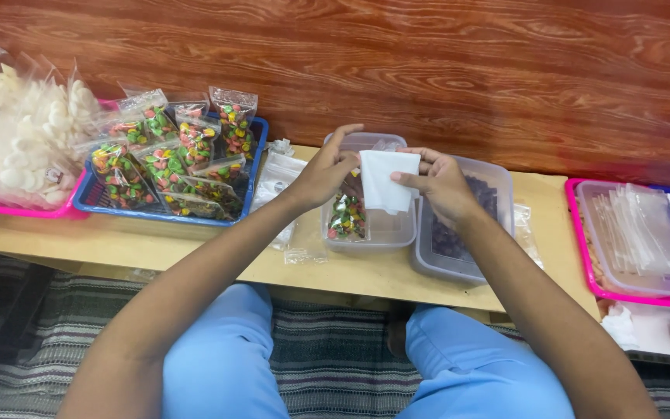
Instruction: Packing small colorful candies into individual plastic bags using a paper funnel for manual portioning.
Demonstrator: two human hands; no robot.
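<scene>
A: What is held in the grip of each hand?

B: A small white flat paper-like pouch [385,180] is pinched at its edges by the left hand [326,172] and the right hand [442,185], just above a clear plastic tub [374,233] on the low wooden bench [195,252].

A: And how much appears done?

B: Left of the left grip, many filled clear packets of multicoloured sweets [172,159] are stacked in a blue tray [87,200]. Loose sweets [347,217] remain under the left grip, and empty clear bags [645,229] are piled well right of the right grip, so much seems left.
</scene>
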